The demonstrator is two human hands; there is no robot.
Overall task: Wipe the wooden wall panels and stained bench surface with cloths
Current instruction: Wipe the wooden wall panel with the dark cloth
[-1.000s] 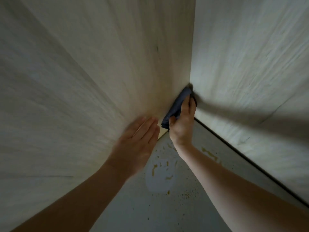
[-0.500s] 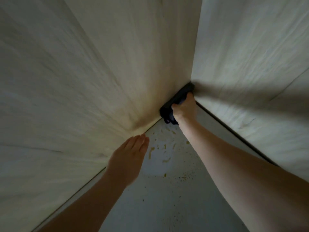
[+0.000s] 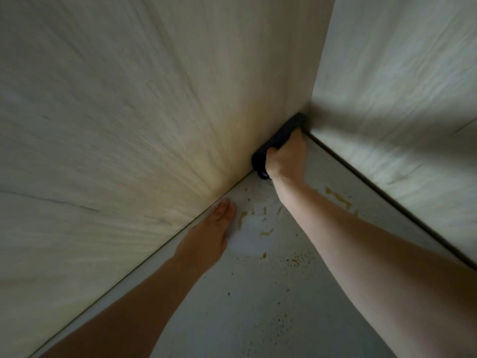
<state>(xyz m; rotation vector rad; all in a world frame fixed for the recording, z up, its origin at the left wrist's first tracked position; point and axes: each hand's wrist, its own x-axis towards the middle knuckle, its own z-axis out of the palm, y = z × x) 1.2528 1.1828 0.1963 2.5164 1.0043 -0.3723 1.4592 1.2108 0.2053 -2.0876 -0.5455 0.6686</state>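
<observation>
— What's different from a moment back?

— The left hand (image 3: 206, 233) has come off the left wall panel (image 3: 129, 125). A second ago it lay flat on the wood; now it lies lower, fingers straight and together, on the bench surface (image 3: 245, 306) right along the seam where panel meets bench. It holds nothing.

— And the other hand?

— The right hand (image 3: 285, 157) has slid down the corner. Its fingers are curled round a dark cloth (image 3: 278, 136), which is bunched and pressed against the left panel right at the bottom, where that panel, the right wall panel (image 3: 400, 99) and the bench meet. The cloth sticks out past the fingers up into the corner and below the heel of the hand.

— The stains?

— Yellow-brown spots and streaks (image 3: 258, 218) on the bench, just below the gripping hand, between the two forearms, with a longer streak (image 3: 338, 197) on the far side of the right wrist.

— Any labels or writing?

— None I can read.
</observation>
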